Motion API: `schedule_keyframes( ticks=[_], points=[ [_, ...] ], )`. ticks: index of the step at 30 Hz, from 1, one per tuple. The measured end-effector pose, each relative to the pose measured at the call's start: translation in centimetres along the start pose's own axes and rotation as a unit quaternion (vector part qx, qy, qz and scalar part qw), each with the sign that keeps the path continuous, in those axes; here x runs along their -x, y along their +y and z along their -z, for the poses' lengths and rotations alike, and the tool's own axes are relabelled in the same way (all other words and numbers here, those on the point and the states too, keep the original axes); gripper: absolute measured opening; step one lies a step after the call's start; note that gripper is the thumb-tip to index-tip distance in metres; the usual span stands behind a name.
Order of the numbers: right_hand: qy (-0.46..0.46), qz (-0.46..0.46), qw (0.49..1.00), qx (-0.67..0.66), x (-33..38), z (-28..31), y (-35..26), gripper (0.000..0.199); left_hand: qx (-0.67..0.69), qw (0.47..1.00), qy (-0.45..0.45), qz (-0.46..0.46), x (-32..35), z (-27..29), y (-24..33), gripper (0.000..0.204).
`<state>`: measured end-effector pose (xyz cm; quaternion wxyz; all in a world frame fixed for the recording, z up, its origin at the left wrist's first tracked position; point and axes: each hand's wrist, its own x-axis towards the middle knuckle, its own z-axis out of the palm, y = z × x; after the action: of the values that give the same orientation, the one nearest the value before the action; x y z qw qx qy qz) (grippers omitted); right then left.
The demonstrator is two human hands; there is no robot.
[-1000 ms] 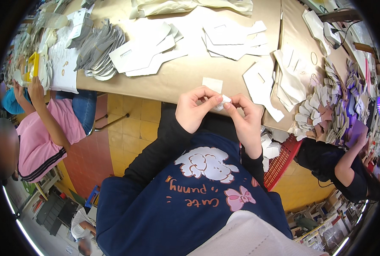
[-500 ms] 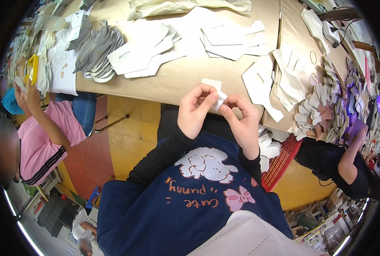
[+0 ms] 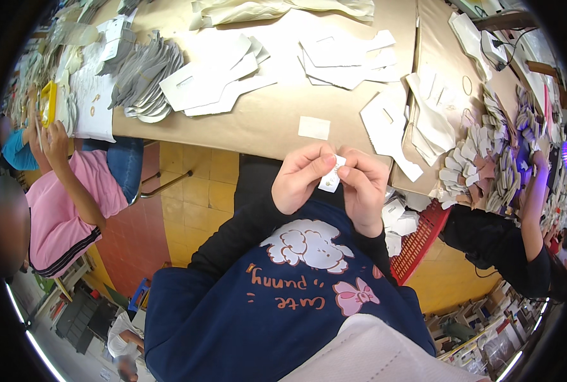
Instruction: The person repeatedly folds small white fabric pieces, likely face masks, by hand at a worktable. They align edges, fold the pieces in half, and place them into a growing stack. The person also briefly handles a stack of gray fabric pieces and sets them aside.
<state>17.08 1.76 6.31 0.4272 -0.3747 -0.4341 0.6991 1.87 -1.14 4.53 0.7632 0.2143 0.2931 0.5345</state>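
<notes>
Left hand [image 3: 300, 178] and right hand [image 3: 366, 184] pinch white tag [image 3: 328, 183] near table [image 3: 216, 132]. On table: card [image 3: 314, 128], white cutouts [image 3: 200, 89], grey stack [image 3: 144, 79]. Red basket [image 3: 423, 239] beside table.

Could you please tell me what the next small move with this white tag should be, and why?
Probably lift the white tag over the table: the left hand and right hand hold it short of the table's edge, above dark trousers, where a slip might drop it.
</notes>
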Motion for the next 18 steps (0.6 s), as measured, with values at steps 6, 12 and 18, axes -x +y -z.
schedule_keyframes(
  ticks=[6, 12, 18],
  points=[
    [0.007, 0.033, 0.999, -0.016, -0.1, -0.8, 0.5, 0.021, 0.088, 0.996, -0.006, -0.029, -0.1, -0.5, -0.3, 0.024],
    [-0.078, 0.019, 0.996, 0.034, -0.7, 0.8, -0.3, 0.024, -0.077, 0.996, -0.036, -0.026, -0.2, 0.5, 0.9, 0.027],
    [-0.053, 0.018, 0.998, -0.005, -0.2, 0.2, 0.4, 0.026, -0.078, 0.996, -0.036, -0.015, 0.0, 0.3, 0.9, 0.028]
  ],
)
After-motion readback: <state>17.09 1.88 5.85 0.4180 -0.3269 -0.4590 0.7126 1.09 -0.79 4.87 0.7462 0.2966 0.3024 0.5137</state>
